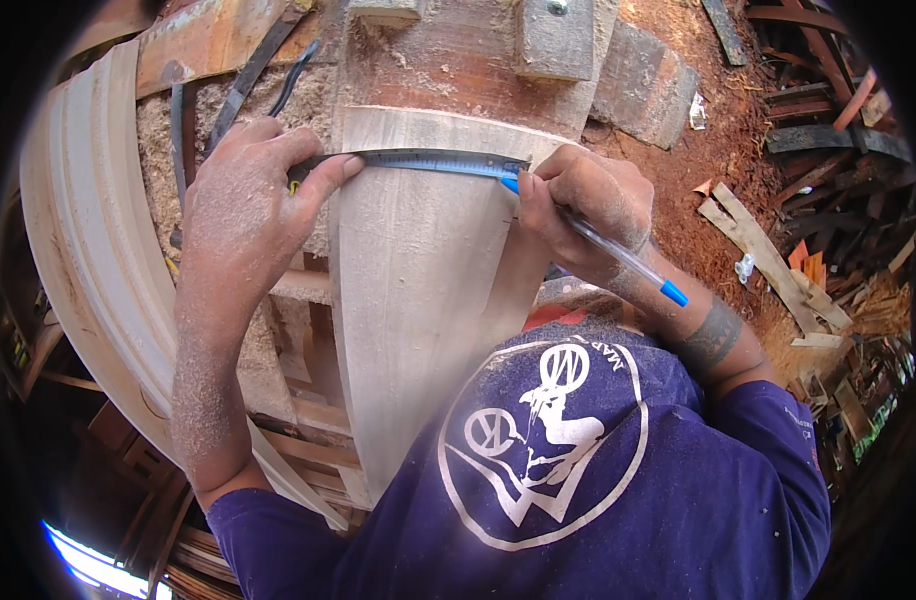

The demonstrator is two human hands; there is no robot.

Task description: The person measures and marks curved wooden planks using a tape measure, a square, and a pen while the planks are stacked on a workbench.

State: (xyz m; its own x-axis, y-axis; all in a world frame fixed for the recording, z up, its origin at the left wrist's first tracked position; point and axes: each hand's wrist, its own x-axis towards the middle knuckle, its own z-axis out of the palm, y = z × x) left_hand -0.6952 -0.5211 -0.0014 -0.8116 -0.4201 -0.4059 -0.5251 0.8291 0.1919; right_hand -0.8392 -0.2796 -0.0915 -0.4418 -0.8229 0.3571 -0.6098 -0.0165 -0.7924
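A pale, sawdust-coated wooden board runs away from me, and a metal tape measure's blade is stretched across it near its far end. At the left edge of the board, my left hand grips the tape measure, thumb on the blade; the fingers hide most of the case, with a bit of yellow showing. My right hand is closed around a clear pen with a blue tip and blue end. Its tip touches or nearly touches the board beside the blade's right end, where my right fingers also rest.
Left of the board stands a long curved, grooved wooden moulding. Wood blocks sit on the reddish bench top beyond. Sawdust and offcuts cover the ground at right, with dark scrap strips piled farther right.
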